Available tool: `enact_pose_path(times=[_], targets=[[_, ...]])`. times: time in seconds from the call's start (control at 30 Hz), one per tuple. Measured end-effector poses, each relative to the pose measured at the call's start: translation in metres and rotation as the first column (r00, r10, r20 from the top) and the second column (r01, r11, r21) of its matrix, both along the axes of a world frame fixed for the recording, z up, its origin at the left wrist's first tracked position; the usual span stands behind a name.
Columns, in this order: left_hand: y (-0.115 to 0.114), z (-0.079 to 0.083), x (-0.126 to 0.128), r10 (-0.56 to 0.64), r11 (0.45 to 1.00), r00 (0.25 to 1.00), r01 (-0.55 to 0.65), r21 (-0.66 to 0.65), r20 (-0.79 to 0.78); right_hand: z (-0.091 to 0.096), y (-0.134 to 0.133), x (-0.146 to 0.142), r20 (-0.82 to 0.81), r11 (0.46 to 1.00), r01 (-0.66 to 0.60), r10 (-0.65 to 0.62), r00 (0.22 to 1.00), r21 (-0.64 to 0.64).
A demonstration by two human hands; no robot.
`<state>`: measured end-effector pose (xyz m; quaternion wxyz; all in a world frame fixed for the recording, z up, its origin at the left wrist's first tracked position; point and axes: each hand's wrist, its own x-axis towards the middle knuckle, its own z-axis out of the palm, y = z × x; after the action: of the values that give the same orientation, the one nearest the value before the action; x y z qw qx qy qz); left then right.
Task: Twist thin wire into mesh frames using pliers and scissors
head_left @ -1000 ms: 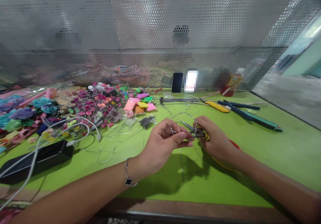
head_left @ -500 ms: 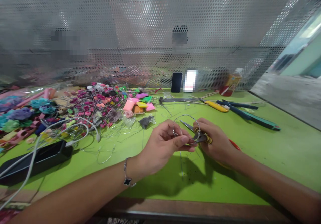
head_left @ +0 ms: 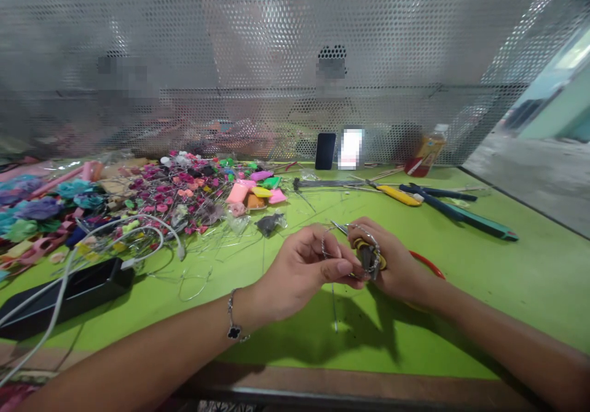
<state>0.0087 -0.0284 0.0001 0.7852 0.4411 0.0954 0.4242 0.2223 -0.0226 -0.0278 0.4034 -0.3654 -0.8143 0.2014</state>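
My left hand (head_left: 299,270) pinches a twisted silver wire loop (head_left: 377,246) between thumb and fingers. The loop arches across to my right hand (head_left: 399,261), which is closed around a pair of pliers (head_left: 367,257) with yellow on the handles. The pliers' dark jaws are at the wire, close to my left fingertips; whether they grip it I cannot tell. A pointed metal blade (head_left: 340,227) shows behind my right hand, and a red curved handle (head_left: 428,263) shows beyond its wrist side. A straight wire end (head_left: 334,307) hangs below my left hand.
To the left lie many wire-stemmed colourful pieces (head_left: 179,184), a white cable (head_left: 161,224) and a black power strip (head_left: 69,295). Yellow-handled pliers (head_left: 399,195), a green-and-blue tool (head_left: 479,221), two phones (head_left: 325,151) and a drink bottle (head_left: 426,152) are at the back, before a perforated metal panel (head_left: 258,43).
The pliers have turned in my right hand so their jaws point more downward. The wire loop has tilted and shifted right with them. My left hand has moved slightly right.
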Motion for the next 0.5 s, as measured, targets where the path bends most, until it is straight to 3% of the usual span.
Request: enact_pose_path(times=[0.27, 0.5], targets=[[0.003, -0.0028, -0.0006, -0.033, 0.995, 0.999, 0.03, 0.09, 0.025, 0.0037, -0.0035, -0.0014, -0.012, 0.997, -0.035, 0.035, 0.999, -0.067], [0.0021, -0.0008, -0.0042, 0.04, 0.995, 0.994, -0.031, 0.098, -0.099, 0.0052, -0.005, -0.0024, 0.016, 0.993, 0.011, -0.01, 1.0, -0.114]])
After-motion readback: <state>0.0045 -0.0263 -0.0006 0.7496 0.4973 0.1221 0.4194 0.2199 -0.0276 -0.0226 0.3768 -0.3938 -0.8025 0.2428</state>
